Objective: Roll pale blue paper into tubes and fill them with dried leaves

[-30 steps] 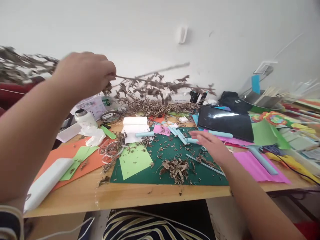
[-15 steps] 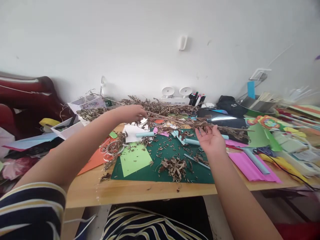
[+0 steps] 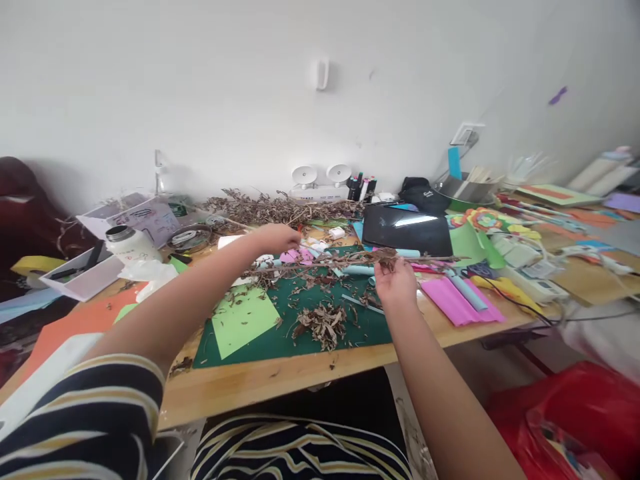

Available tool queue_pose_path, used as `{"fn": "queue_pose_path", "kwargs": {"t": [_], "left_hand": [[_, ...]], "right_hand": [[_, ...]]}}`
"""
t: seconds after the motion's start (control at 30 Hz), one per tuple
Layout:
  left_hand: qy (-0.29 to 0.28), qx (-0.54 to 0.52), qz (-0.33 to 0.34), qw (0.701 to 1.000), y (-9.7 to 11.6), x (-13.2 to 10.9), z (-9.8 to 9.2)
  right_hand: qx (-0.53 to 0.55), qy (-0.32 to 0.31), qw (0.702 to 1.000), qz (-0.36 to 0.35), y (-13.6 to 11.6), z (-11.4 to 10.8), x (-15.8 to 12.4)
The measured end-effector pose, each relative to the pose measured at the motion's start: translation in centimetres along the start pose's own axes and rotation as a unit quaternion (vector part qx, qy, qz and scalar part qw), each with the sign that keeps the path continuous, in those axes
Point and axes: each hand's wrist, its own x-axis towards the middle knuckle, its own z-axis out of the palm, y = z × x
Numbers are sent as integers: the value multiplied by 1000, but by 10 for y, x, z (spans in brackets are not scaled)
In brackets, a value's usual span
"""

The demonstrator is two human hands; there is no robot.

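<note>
My left hand (image 3: 280,237) reaches over the far side of the green cutting mat (image 3: 300,333), its fingers pinched on a thin dried stem. My right hand (image 3: 397,283) is closed around crumpled brown leaves (image 3: 384,257) on a long dried plant stalk (image 3: 345,257), which lies roughly level across the mat. Below the hands, a small heap of dry leaves (image 3: 325,325) rests on the mat, with crumbs scattered around. A lime-green paper sheet (image 3: 245,320) lies to the left of that heap. The left fingertips are partly hidden.
A bundle of dried plants (image 3: 280,208) lies along the wall. A black glossy case (image 3: 406,230), pink paper (image 3: 463,301) with a pale blue roll, and a power strip (image 3: 537,285) stand to the right. On the left are a white bottle (image 3: 131,245) and a white box (image 3: 80,270).
The view has turned right. My right hand, open palm-up under the stalk before, has closed around its leaves. The stalk sits lower, nearer the mat.
</note>
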Motion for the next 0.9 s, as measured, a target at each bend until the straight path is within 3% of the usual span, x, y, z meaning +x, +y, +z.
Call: {"fn": "queue_pose_path", "kwargs": {"t": [0.13, 0.23, 0.3, 0.33, 0.4, 0.43, 0.5, 0.53, 0.57, 0.63, 0.7, 0.73, 0.77, 0.83, 0.87, 0.9], "left_hand": [[114, 24, -123, 986, -30, 14, -16], [222, 22, -222, 949, -42, 30, -24], [231, 21, -266, 936, -37, 41, -24], [206, 15, -265, 942, -30, 45, -24], [131, -15, -226, 965, -9, 48, -23], [92, -49, -170, 980, 4, 45, -23], [71, -85, -76, 991, 29, 28, -24], [91, -119, 19, 989, 39, 14, -25], [149, -136, 81, 976, 48, -3, -24], [333, -159, 80, 926, 60, -39, -19], [515, -251, 28, 819, 70, -68, -5], [566, -313, 14, 762, 74, -76, 5], [568, -374, 21, 733, 79, -80, 17], [449, -492, 15, 746, 86, -75, 41], [401, -556, -19, 727, 87, -68, 52], [364, -623, -55, 690, 87, -60, 59]], "right_hand": [[24, 25, 999, -14, 0, -9, 2], [43, 35, 998, -26, 0, -11, -1], [55, 33, 997, -34, -1, -11, -6], [60, 30, 997, -35, -1, -11, -8], [69, 23, 997, -35, -3, -11, -13], [73, 19, 997, -35, -4, -12, -15], [81, 18, 996, -35, -6, -15, -19], [85, 18, 996, -36, -7, -17, -20], [90, 20, 995, -38, -8, -19, -21], [99, 25, 994, -43, -11, -24, -22], [104, 31, 993, -44, -14, -28, -23], [105, 32, 993, -44, -16, -30, -23], [104, 31, 993, -43, -17, -31, -24], [98, 23, 994, -43, -19, -33, -26], [91, 15, 995, -43, -19, -33, -28], [80, 2, 996, -41, -18, -33, -29]]}}
